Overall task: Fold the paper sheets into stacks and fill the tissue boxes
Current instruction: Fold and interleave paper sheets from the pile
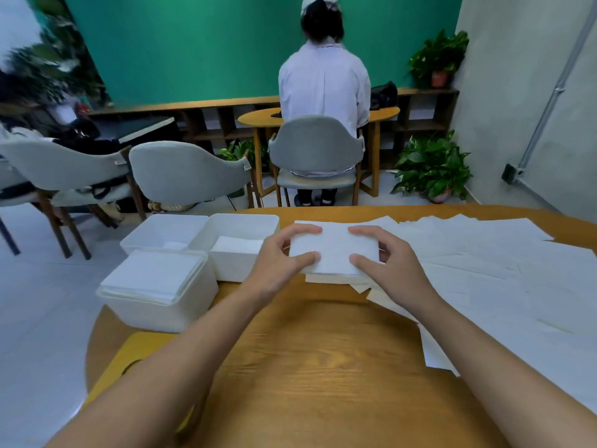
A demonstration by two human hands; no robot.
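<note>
The left hand [274, 263] and right hand [391, 263] cover the folded stack's [334, 250] side edges; loose paper sheets [523, 279] run off the right edge.

White paper stack [334, 250]; boxes [161, 305] white, perhaps translucent; table [323, 367] wood-grained.

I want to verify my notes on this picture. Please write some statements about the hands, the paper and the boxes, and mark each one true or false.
1. The left hand and the right hand both grip the folded stack. True.
2. The nearest box is empty. False: paper fills it up to the rim.
3. Many loose sheets lie spread on the table to the right of the stack. True.
4. The box beside the left hand has a lid on. False: it is open, with some folded paper inside.
</note>
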